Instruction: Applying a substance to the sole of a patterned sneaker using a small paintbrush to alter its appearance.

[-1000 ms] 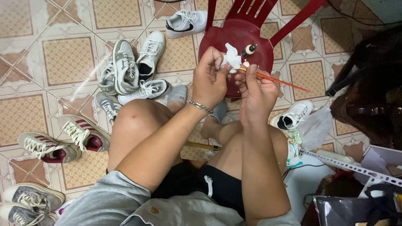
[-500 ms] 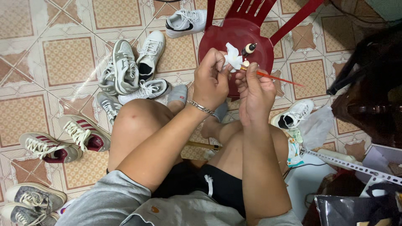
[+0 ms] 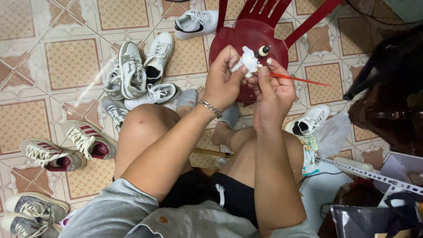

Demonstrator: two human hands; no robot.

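Observation:
My left hand [image 3: 224,79] pinches a small wad of white tissue [image 3: 248,61] around the tip of a thin brush. My right hand [image 3: 274,90] grips the brush by its red handle [image 3: 299,79], which sticks out to the right. The brush's dark, cream-tipped head [image 3: 263,50] shows just above the tissue. Both hands are raised over the seat of a dark red plastic chair [image 3: 246,39]. My bent knees are below them, and a silver bracelet [image 3: 210,108] is on my left wrist.
Several sneakers lie on the patterned tile floor: a grey and white pile [image 3: 136,75] at left, red-striped ones [image 3: 70,147] lower left, a white one [image 3: 196,22] at top, another white one [image 3: 308,120] by my right knee. Dark bags [image 3: 392,101] and a perforated metal bar [image 3: 374,176] crowd the right.
Both hands with the tissue and brush have shifted slightly; the brush handle now tilts a little lower to the right. Nothing was picked up or let go.

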